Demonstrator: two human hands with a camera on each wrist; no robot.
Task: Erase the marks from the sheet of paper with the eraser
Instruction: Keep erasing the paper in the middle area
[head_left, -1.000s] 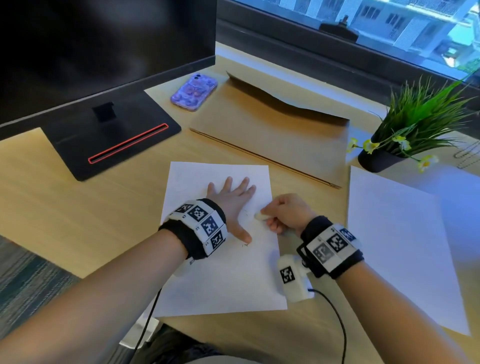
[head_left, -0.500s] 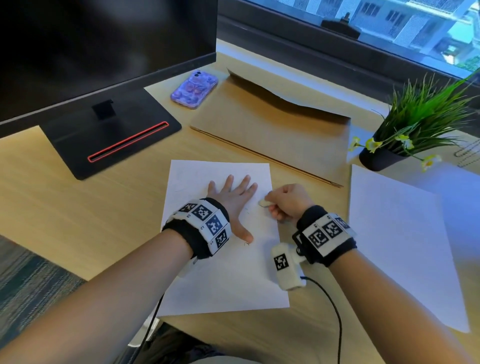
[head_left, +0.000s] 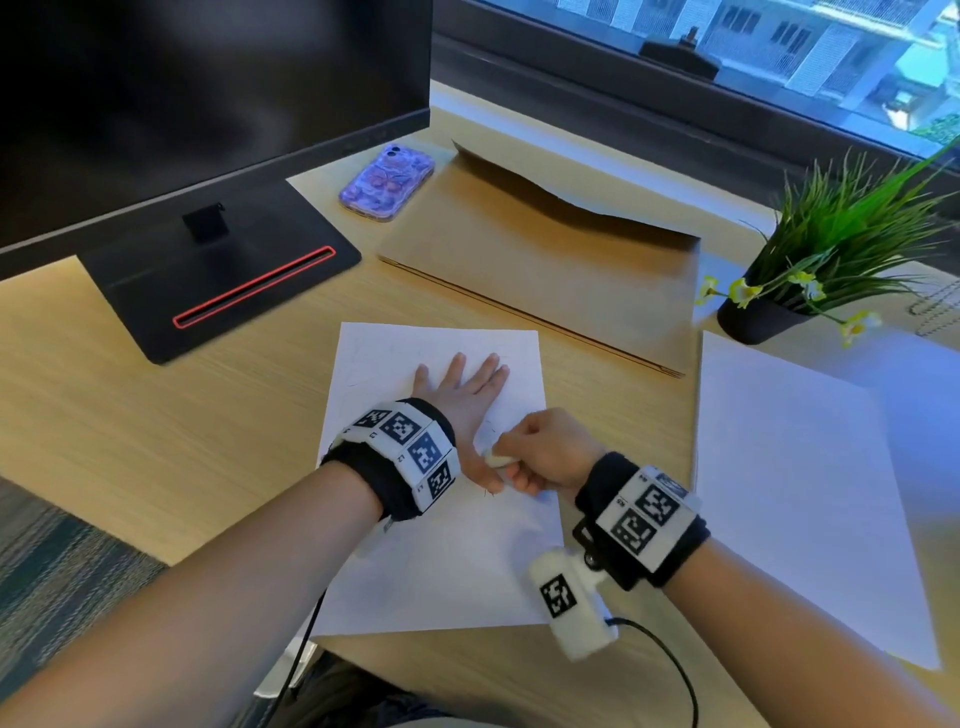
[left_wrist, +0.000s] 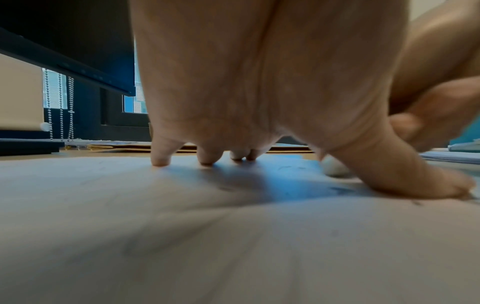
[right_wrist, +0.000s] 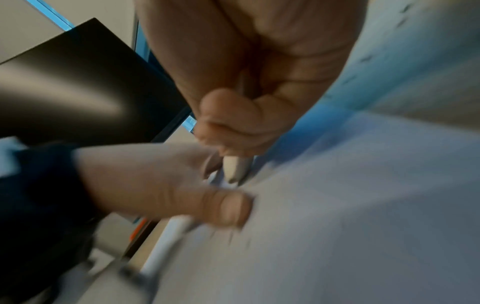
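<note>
My left hand (head_left: 462, 395) lay flat on the sheet of paper (head_left: 431, 566), fingers (left_wrist: 161, 158) spread and straight, thumb (head_left: 485, 475) angled out toward my right hand (head_left: 545, 452). From the left wrist view the fingertips pressed down on the sheet while the palm arched above it. My right hand was curled round the eraser (head_left: 496, 460), pinching it so that only its pale, rounded end stuck out; in the right wrist view that end (right_wrist: 235, 168) touched the sheet just beside my left thumb. Faint pencil marks (head_left: 488, 491) showed on the sheet close to the thumb tip, and a few more strokes lay on the far side of the eraser. The sheet rested on the wooden desk (head_left: 130, 426). Beyond the sheet sat a brown envelope (head_left: 545, 270), with a purple phone (head_left: 387, 182) at its left corner and a black monitor stand (head_left: 223, 280) further left. A second white sheet (head_left: 805, 493) lay to the right of mine, a potted plant (head_left: 810, 270) behind it.
</note>
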